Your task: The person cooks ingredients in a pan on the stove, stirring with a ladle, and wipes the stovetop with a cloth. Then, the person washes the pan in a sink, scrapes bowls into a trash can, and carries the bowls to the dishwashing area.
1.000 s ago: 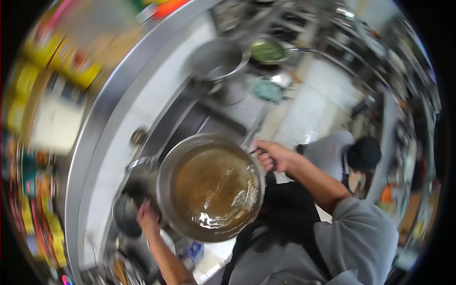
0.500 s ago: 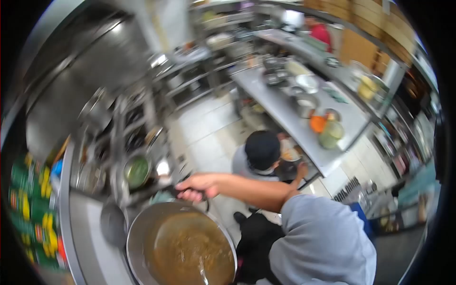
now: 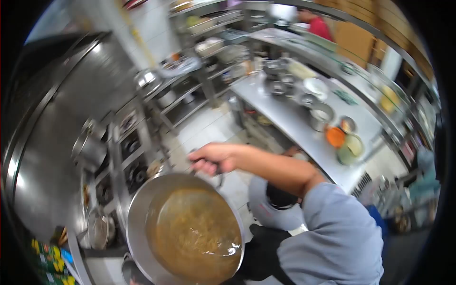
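Note:
A large metal pot (image 3: 137, 209) fills the lower middle of the view, with brown, cloudy liquid (image 3: 194, 228) moving inside it. My right hand (image 3: 211, 159) is closed round the pot's handle (image 3: 221, 176) on the far side, the arm stretched across from the right. Under the pot I cannot see what supports it. My left hand is out of view. Just beyond my forearm a co-worker in a grey shirt (image 3: 270, 206) and dark cap bends low beside the steel table.
A stove (image 3: 135, 156) stands on the left, with a tall pot (image 3: 90, 151) and a saucepan (image 3: 100, 230) there. The steel worktable (image 3: 285, 126) holds bowls, an orange bowl (image 3: 335, 137) and a greenish container (image 3: 350, 149). Behind it is a person in red (image 3: 319, 27).
My view has swung, and my right hand and the pot now stand farther from the stove's green-filled pan, which is hidden. The co-worker appears lower and nearer my arm.

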`<state>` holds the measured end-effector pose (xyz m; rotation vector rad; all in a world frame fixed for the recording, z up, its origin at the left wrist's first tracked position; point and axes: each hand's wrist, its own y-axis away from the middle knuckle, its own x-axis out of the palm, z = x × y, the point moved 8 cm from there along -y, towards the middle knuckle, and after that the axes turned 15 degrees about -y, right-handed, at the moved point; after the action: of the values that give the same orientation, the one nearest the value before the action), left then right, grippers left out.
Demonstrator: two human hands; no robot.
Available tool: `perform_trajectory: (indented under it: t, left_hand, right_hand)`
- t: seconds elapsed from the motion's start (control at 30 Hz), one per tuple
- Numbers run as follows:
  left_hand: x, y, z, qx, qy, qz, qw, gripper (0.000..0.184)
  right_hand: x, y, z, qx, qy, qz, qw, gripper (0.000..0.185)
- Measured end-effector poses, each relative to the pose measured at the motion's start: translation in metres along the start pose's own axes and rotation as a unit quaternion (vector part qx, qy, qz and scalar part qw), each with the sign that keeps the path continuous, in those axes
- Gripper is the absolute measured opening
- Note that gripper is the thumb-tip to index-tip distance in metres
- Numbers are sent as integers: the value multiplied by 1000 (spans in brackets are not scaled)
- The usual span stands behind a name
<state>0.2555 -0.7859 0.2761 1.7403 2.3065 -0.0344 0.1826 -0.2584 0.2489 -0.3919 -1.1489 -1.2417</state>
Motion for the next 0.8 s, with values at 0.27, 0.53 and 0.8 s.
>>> perform_trajectory:
  t: [0.27,0.53,0.8]
  left_hand:
    - [145,-147,-39,28,106,89,990,51]
    - [280,-290,-64,-3,106,174,979,41]
    - [414,-388,-81,-25,65,144,987,39]
  right_hand:
    - [-52,-29,118,-78,-18,-113,990,27]
    - [-82,-64,211,-166,-53,-184,967,28]
    - [-153,-152,331,-173,-36,-194,965,29]
